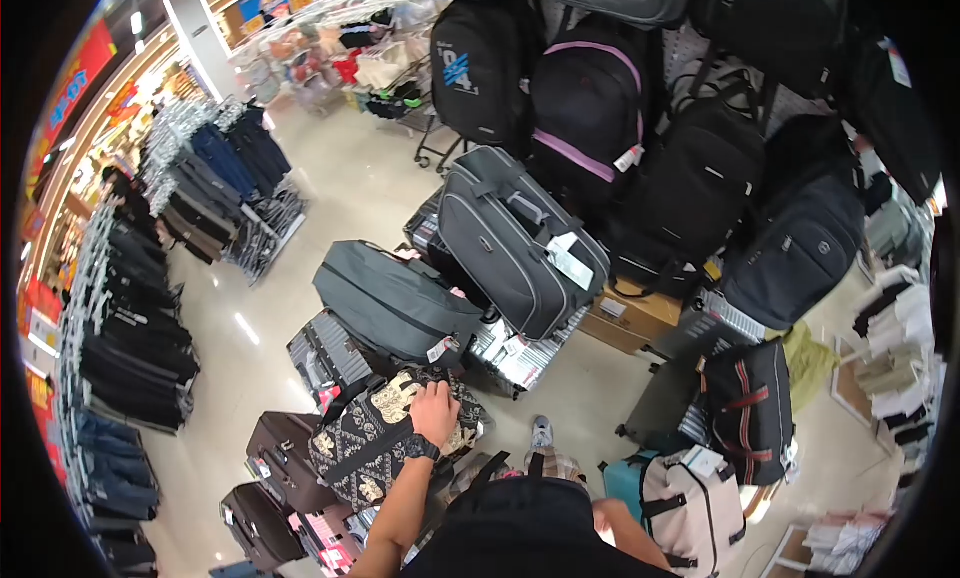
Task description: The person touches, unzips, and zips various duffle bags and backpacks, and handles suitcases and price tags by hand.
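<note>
My left hand (435, 414), with a dark watch on its wrist, rests on top of a black-and-cream patterned travel bag (352, 448). Its fingers are curled against the fabric near the bag's upper edge. My right hand (606, 516) hangs low beside my body, close to a pale pink travel bag (690, 508) with black straps; its fingers are mostly hidden. Just beyond the patterned bag lies a dark grey duffel bag (390, 293) with a tag. A black-grey travel bag (515, 243) with a white tag sits on a silver suitcase (510, 358).
Black backpacks (695, 173) hang on a display ahead. Brown suitcases (290, 458) stand at left, and a black bag with red-striped handles (750, 408) at right. Clothes racks (130, 358) line the far left. A cardboard box (630, 318) sits under the backpacks.
</note>
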Available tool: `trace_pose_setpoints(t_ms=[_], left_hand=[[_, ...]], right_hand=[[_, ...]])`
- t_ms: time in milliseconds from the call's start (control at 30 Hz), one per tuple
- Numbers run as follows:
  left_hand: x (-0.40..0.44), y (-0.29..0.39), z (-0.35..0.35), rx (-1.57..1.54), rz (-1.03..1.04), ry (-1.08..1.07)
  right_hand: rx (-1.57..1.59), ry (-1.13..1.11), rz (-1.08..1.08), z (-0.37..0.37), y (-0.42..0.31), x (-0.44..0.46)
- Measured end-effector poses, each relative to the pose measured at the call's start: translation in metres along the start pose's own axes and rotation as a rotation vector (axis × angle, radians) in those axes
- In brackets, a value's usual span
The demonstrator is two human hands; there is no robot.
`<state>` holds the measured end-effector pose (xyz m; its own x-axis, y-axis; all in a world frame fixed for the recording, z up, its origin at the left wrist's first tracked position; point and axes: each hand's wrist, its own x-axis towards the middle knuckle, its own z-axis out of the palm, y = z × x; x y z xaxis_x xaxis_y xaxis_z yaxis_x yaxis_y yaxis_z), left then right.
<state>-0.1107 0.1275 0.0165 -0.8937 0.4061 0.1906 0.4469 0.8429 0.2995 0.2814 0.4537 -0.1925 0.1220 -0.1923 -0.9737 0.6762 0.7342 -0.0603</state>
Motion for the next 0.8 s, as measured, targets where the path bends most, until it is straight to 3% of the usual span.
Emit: trace_pose_setpoints(t_ms=[100,167,233,333,400,467,600,800], left_hand=[[-0.004,0.005,-0.002,0.01,-0.056,0.032],[-0.005,0.01,-0.006,-0.013,-0.094,0.042],[-0.006,0.013,-0.006,-0.018,-0.132,0.08],[-0.013,0.011,0.001,-0.129,-0.243,0.132],[-0.01,0.015,-0.001,-0.338,-0.397,0.197],[-0.012,0.012,0.0,-0.421,-0.475,0.219],[-0.013,0.008,-0.015,-0.681,-0.546,0.192],[-0.027,-0.009,-0.026,-0.745,-0.544,0.176]], right_hand=[[-0.278,0.467,0.019,-0.097,-0.055,-0.088],[-0.438,0.796,-0.234,-0.15,-0.07,-0.091],[-0.389,0.874,-0.387,-0.191,-0.117,-0.106],[-0.39,0.831,-0.701,-0.207,-0.212,-0.152],[-0.322,0.903,-1.088,-0.195,-0.27,-0.167],[-0.232,0.885,-1.322,-0.17,-0.324,-0.194],[-0.234,0.832,-1.402,-0.13,-0.384,-0.203],[0.019,0.836,-1.312,-0.118,-0.399,-0.206]])
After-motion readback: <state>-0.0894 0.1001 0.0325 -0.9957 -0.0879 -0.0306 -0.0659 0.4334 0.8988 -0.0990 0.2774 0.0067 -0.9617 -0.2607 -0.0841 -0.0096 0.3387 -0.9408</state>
